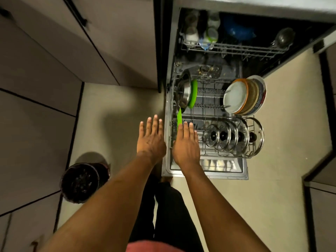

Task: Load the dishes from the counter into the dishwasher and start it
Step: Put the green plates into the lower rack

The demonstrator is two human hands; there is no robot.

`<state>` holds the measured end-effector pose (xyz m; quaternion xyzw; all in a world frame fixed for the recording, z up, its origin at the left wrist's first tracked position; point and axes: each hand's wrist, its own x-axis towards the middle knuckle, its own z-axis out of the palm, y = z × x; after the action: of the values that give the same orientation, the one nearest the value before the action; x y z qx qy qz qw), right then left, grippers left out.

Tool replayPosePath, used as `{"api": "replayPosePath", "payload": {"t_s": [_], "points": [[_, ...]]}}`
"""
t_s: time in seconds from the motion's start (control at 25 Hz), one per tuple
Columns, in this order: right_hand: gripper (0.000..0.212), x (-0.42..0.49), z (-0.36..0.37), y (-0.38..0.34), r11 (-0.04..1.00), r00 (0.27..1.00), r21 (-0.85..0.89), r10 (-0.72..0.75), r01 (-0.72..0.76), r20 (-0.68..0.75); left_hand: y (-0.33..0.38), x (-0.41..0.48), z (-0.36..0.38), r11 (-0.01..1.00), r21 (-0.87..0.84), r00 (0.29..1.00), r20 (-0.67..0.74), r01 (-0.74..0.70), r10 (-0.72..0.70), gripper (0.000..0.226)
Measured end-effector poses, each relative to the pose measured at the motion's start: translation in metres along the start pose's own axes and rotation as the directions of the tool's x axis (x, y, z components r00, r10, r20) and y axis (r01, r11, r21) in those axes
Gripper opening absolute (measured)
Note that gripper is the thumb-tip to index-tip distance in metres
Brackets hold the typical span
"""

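The dishwasher stands open, its door [225, 171] folded down and the lower rack [209, 110] pulled out over it. The rack holds a steel bowl [184, 91], a green plate [194, 93], a green strip-like item [179, 118], a row of plates [243, 96] and several glass lids [234, 136]. The upper rack [232, 49] carries cups and a blue item. My left hand [151, 139] hovers flat, fingers straight, over the floor just left of the door. My right hand [186, 144] is flat above the rack's front-left corner. Both hands hold nothing.
A dark round bin [81, 182] sits on the floor at the left, near grey cabinet fronts [36, 88]. More cabinets stand at the right edge [323, 197]. Pale floor lies between them, and my legs in dark trousers [163, 206] are below.
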<state>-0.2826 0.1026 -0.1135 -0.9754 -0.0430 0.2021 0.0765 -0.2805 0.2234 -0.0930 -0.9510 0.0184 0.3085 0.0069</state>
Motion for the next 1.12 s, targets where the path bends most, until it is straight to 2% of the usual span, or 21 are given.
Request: {"api": "replayPosePath", "payload": {"t_s": [0.16,0.28,0.48,0.68,0.8,0.96,1.12], "points": [[0.073,-0.017,-0.058,-0.028,0.983,0.984,-0.083,-0.168,0.163,-0.066,-0.021,-0.046,-0.05,0.997,-0.039,0.994,-0.092,0.061,-0.065,0.077],[0.066,-0.007,-0.094,-0.054,0.961,0.955,-0.134,-0.26,0.242,-0.14,-0.047,-0.06,-0.082,0.988,-0.09,0.974,-0.177,0.125,-0.139,0.075],[0.069,0.031,-0.147,-0.133,0.88,0.853,-0.22,-0.466,0.42,-0.235,-0.117,-0.061,-0.131,0.943,-0.22,0.894,-0.323,0.248,-0.31,0.078],[0.07,0.073,-0.189,-0.234,0.786,0.733,-0.286,-0.616,0.548,-0.288,-0.211,-0.046,-0.176,0.912,-0.265,0.828,-0.394,0.313,-0.398,0.079],[0.071,0.111,-0.217,-0.31,0.757,0.678,-0.341,-0.652,0.558,-0.339,-0.288,-0.031,-0.212,0.896,-0.291,0.78,-0.448,0.335,-0.437,0.079],[0.075,0.152,-0.255,-0.395,0.778,0.661,-0.363,-0.627,0.512,-0.412,-0.375,-0.022,-0.256,0.892,-0.284,0.739,-0.501,0.351,-0.45,0.078],[0.07,0.187,-0.285,-0.463,0.78,0.639,-0.364,-0.626,0.509,-0.447,-0.448,-0.002,-0.292,0.9,-0.26,0.736,-0.518,0.349,-0.435,0.079]]}}
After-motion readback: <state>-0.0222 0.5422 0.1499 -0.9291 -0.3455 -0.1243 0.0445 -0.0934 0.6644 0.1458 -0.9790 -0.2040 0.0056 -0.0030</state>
